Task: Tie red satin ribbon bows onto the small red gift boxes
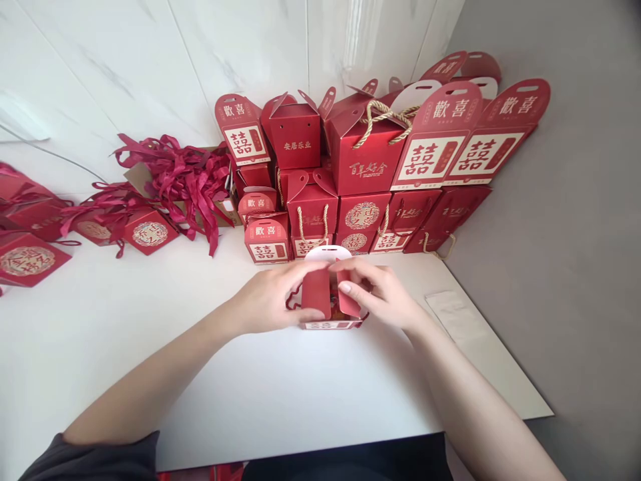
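A small red paper gift box [328, 326] stands on the white table between my hands, with its top partly open. My left hand [273, 297] curves round the box's left flap [315, 294], thumb at the near edge and fingers at the far edge. The right flap [345, 300] is held between the thumb and fingers of my right hand [383, 294]. Both flaps lean inward with a narrow gap between them, through which some contents show that I cannot make out. A white-lined panel with a slot [328, 252] rises at the back. Dark red cord shows at both sides.
Stacked red gift boxes [368, 160], some with gold rope handles, stand behind against the wall. A carton heaped with dark red ribbons [185, 177] is at the back left. Ribboned boxes [150, 232] lie further left. A flat pale packet [453, 314] lies right, near a grey wall.
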Demonstrator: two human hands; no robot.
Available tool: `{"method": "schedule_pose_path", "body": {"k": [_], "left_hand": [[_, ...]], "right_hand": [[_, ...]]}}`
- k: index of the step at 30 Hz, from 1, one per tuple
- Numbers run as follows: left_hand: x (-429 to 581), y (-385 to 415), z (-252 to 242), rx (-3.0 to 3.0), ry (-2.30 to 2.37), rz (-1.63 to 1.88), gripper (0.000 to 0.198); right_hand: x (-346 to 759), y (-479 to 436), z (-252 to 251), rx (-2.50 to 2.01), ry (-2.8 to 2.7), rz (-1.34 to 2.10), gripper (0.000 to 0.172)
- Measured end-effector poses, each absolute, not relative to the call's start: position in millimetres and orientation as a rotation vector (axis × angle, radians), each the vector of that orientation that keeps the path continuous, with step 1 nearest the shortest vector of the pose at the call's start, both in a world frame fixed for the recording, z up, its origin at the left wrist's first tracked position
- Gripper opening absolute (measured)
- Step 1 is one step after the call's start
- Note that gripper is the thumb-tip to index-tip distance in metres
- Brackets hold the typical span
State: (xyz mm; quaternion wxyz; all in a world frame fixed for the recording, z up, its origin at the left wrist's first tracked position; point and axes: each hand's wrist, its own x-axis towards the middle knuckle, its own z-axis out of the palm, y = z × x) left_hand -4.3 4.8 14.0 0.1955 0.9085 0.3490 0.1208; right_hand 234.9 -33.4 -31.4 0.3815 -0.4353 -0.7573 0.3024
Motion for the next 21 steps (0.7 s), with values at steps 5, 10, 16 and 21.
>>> {"method": "schedule_pose_path", "body": {"k": [5, 10, 16, 21], "left_hand": [[-10, 0, 17, 2.477, 0.849, 0.071, 0.065], [-20, 0, 33, 2.335, 0.846, 0.087, 0.059], [-34, 10, 48, 2.387, 0.822, 0.081, 0.045], [-31, 13, 37, 2.472, 1.159, 0.207, 0.057]], "right_hand": [[236, -38, -26, -0.994, -2.018, 0.851, 0.033], [236, -36, -28, -0.991, -1.855, 1.016, 0.026], [234, -34, -33, -1.04, -1.741, 1.022, 0.027], [239, -26, -37, -1.217, -1.781, 0.886, 0.042]]}}
